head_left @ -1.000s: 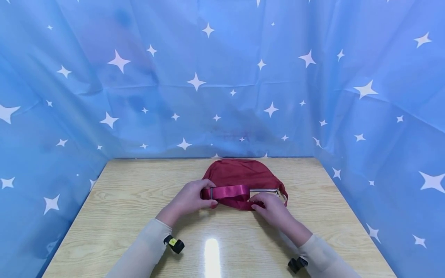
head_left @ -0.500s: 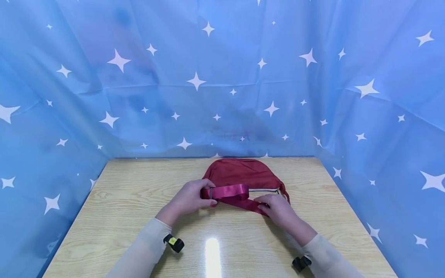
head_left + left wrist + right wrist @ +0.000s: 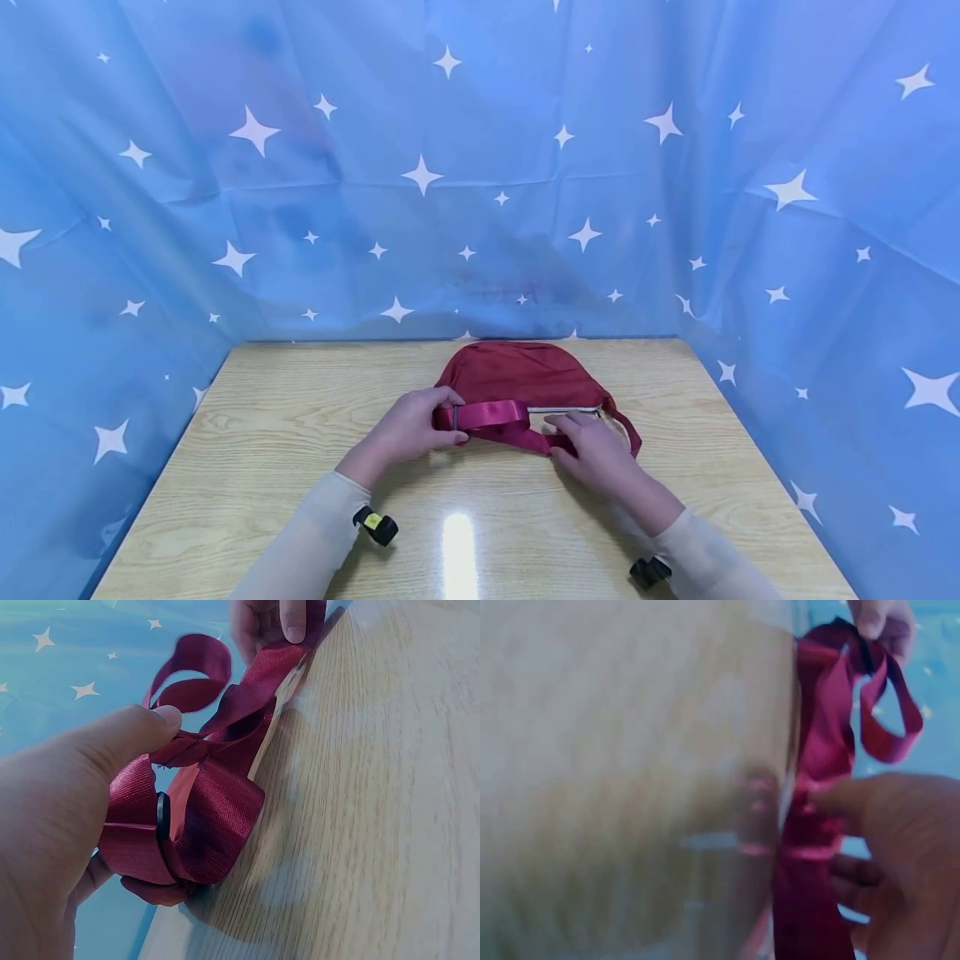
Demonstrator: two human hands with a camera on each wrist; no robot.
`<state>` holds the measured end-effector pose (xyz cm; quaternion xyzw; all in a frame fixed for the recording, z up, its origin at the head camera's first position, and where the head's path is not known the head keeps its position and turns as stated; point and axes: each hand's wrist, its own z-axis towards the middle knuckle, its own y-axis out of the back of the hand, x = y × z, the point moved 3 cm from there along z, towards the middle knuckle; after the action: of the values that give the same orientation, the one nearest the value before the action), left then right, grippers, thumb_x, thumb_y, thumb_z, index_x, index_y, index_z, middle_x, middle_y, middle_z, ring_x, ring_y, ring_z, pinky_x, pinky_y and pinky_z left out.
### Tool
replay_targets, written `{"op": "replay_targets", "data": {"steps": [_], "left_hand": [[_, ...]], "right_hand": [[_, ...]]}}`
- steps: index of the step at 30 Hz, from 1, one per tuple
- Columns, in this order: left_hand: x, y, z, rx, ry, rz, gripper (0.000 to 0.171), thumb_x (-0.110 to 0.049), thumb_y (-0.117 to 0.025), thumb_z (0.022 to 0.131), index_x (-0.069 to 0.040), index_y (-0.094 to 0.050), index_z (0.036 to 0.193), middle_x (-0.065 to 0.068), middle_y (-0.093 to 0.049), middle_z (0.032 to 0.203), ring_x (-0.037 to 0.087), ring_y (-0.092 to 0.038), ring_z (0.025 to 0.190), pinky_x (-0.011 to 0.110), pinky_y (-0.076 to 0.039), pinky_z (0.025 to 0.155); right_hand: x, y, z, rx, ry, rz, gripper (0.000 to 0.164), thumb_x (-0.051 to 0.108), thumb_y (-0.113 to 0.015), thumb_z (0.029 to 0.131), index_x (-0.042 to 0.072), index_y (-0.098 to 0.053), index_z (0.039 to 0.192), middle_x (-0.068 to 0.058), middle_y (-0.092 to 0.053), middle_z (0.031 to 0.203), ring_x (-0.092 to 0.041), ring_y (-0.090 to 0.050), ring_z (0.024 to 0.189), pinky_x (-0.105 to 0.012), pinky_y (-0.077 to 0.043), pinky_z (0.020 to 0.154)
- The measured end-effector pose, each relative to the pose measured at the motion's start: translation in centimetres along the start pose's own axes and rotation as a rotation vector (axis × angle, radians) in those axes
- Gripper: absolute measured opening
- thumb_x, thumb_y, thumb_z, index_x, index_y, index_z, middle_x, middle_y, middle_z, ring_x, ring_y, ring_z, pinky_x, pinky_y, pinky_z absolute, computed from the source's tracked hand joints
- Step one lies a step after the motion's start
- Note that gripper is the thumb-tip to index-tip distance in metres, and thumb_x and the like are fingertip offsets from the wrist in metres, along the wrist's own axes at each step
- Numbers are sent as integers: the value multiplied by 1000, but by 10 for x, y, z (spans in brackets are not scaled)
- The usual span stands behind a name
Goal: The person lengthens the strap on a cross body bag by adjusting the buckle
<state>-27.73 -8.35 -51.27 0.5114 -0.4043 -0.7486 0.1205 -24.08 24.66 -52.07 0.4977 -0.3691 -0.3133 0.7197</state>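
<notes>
A dark red fabric bag [image 3: 517, 375] with a silvery zipper [image 3: 566, 410] lies at the back of the table. Its shiny crimson strap [image 3: 491, 412] is gathered in loops along the bag's near side. My left hand [image 3: 411, 425] grips the bundled strap at the bag's left end, beside a black strap slider [image 3: 163, 816]. In the left wrist view a loop of the strap [image 3: 201, 664] stands up past the thumb. My right hand [image 3: 596, 454] pinches the strap farther right; the right wrist view, blurred, has the thumb on the webbing [image 3: 810, 900] and the fingers behind it.
The wood-grain table [image 3: 285, 483] reaches back to a blue curtain with white stars [image 3: 420, 175], which also hangs at both sides. A bright light reflection [image 3: 458, 554] shows on the tabletop near the front.
My right hand has moved a little to the right along the strap. The strap at the bag's right end now bows out farther right. My left hand has stayed in place.
</notes>
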Motion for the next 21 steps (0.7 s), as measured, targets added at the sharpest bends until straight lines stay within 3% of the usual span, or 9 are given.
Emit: {"op": "replay_targets", "data": {"steps": [4, 9, 13, 21], "left_hand": [[-1, 0, 0, -2, 1, -3, 41, -39, -95, 91, -27, -73, 123, -13, -65, 96, 14, -61, 86, 36, -53, 79], [-1, 0, -1, 1, 5, -8, 40, -37, -94, 91, -27, -72, 124, -13, -65, 96, 14, -61, 86, 36, -54, 78], [0, 0, -1, 5, 10, -7, 41, -39, -94, 92, -27, -72, 124, -13, -66, 96, 14, -61, 86, 36, -54, 78], [0, 1, -1, 15, 16, -8, 41, -40, -93, 92, -28, -72, 125, -13, -66, 95, 13, -62, 85, 36, -55, 76]], "right_hand": [[13, -7, 2, -11, 99, 56, 49, 19, -90, 94, 10, -71, 138, -6, -72, 121, -27, -71, 105, -50, -59, 92], [19, -10, 1, -43, 202, -2, 43, 16, -93, 91, 12, -78, 130, 1, -67, 102, -18, -61, 83, -42, -55, 78], [19, -9, -1, -40, 197, 5, 39, 14, -88, 94, 13, -79, 132, 1, -69, 96, -20, -66, 81, -43, -57, 77], [7, 1, -2, 31, 85, 157, 37, 4, -80, 100, 18, -80, 134, 1, -82, 116, -23, -78, 108, -47, -62, 92]]}}
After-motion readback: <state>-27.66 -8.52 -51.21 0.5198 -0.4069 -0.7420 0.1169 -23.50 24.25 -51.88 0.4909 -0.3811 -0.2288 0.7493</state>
